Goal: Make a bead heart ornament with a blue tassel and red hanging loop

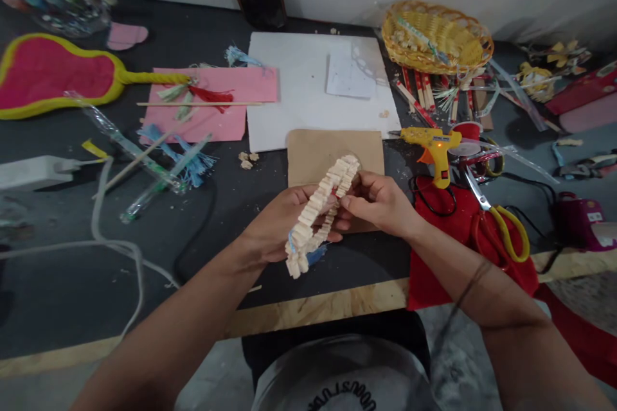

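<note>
A loop of small pale blocky pieces [313, 207], strung or stuck side by side, is held tilted above the front of the table. My left hand [277, 221] is closed around its left side, with fingers passing behind and through the loop. At the loop's upper right, my right hand [380, 202] has thumb and forefinger pinched against its edge. A bit of red shows inside the loop near those fingertips. Some blue thread or tassel [317, 254] hangs by the lower end. Underneath lies a brown cardboard sheet [308, 157], partly hidden by the hands.
Right of my hands lie a yellow glue gun [436, 149], yellow-handled scissors [506, 228] and red cloth [427, 257]. A wicker basket [463, 54] stands at the back right. Leftward are blue tassels [193, 164], a pink-and-yellow paddle shape [58, 74] and a white cable [99, 225].
</note>
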`<state>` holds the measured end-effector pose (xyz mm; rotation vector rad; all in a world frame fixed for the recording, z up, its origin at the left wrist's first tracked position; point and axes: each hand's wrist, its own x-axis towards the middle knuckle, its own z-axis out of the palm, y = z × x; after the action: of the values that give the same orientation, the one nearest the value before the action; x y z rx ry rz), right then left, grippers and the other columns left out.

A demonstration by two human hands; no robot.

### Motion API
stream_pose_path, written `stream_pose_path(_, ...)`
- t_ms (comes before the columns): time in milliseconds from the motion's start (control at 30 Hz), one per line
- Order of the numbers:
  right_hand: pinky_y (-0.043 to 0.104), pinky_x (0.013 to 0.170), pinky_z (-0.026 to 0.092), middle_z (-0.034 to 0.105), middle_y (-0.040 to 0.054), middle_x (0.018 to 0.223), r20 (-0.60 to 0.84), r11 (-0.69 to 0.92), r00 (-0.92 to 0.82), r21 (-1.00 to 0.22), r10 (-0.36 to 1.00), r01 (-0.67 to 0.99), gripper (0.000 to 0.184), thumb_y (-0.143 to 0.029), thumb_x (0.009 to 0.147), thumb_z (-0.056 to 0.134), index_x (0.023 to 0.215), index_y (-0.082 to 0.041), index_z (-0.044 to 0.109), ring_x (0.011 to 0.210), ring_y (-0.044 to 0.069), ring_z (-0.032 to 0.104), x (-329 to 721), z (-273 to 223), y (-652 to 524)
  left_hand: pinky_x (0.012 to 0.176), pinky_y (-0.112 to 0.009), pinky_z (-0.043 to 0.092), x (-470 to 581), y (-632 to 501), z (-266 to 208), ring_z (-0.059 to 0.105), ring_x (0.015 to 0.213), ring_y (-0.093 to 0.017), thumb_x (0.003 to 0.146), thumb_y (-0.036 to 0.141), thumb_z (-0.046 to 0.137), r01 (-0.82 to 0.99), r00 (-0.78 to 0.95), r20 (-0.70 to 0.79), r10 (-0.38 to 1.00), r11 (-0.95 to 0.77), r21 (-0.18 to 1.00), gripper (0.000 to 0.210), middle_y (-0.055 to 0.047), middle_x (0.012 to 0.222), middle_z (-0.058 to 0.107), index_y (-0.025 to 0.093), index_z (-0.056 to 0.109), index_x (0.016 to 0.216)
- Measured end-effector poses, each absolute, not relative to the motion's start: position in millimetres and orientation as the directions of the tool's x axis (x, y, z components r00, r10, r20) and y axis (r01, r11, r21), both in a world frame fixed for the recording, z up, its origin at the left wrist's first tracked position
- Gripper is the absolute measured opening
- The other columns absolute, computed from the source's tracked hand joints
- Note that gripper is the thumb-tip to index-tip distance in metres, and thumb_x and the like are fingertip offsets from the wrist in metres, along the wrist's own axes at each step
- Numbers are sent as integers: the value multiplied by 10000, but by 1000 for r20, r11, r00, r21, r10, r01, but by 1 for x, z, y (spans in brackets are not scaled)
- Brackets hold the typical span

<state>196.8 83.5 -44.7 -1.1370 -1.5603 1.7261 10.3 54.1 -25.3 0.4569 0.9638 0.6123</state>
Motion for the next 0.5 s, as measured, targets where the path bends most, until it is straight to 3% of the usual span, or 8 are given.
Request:
stream_pose_path(100,227,598,458,605,6,754,-225,-170,-491,-973,841,155,241,-384,786,710,823,-179,589,659,110,549,197,-44,83,640,-250,605,11,54,-26,693,676,-144,833,269,735,-263,417,-618,666,740,619,139,-8,733,724,146,680,868)
stream_pose_path(333,222,619,464,619,4,754,-195,-173,-503,-981,842,92,239,-390,783,695,853,-181,602,672,110,560,193,-43,82,505,-214,566,20,56,-13,625,579,-121,620,309,881,-236,269,-664,698,716,657,327,-6,641,653,134,642,762)
stream_pose_path(500,218,611,453,618,-4,757,-188,-153,-476,-982,859,113,210,-356,760,701,844,-186,611,666,106,555,193,-45,81,485,-238,562,21,55,-10,549,509,-93,542,346,900,-250,258,-633,730,683,686,390,8,611,610,139,614,707)
